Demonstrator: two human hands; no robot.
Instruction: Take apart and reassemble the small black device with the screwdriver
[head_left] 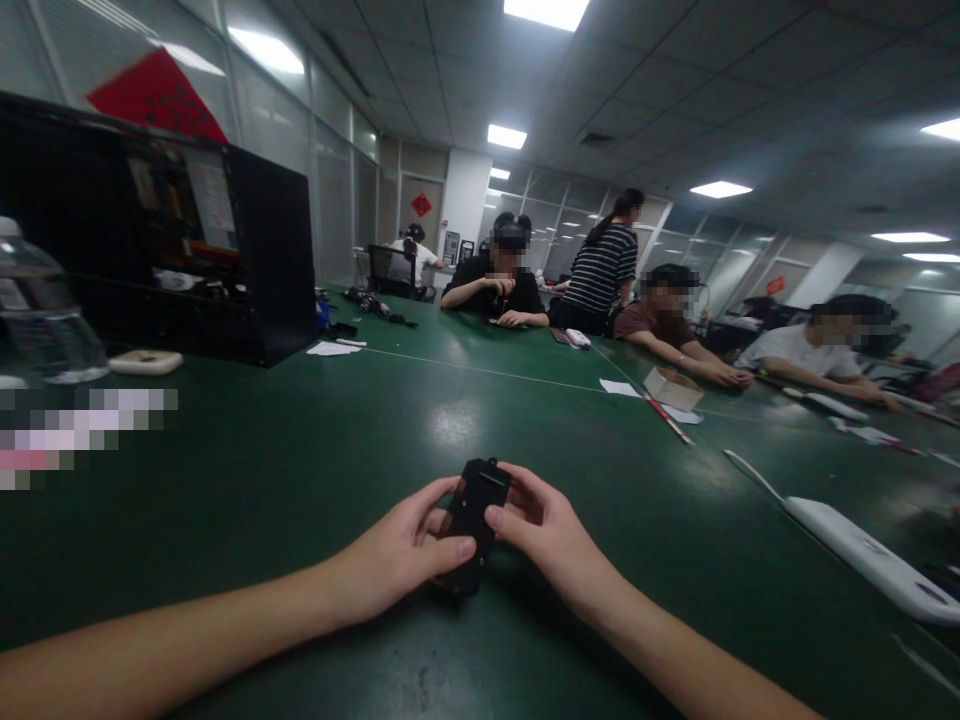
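A small black device [474,510] with a slot near its top lies on the green table [300,480] in front of me. My left hand [405,550] grips its left side, thumb pressed on its face. My right hand [540,525] curls round its right side, thumb on the front as well. Both hands are closed on the device, low over the table.
A black open cabinet [187,260] and a water bottle [37,310] stand at the left. A white long object [862,550] lies at the right. A cardboard box [673,387], papers and a red pencil lie mid-table. Several people sit along the far side.
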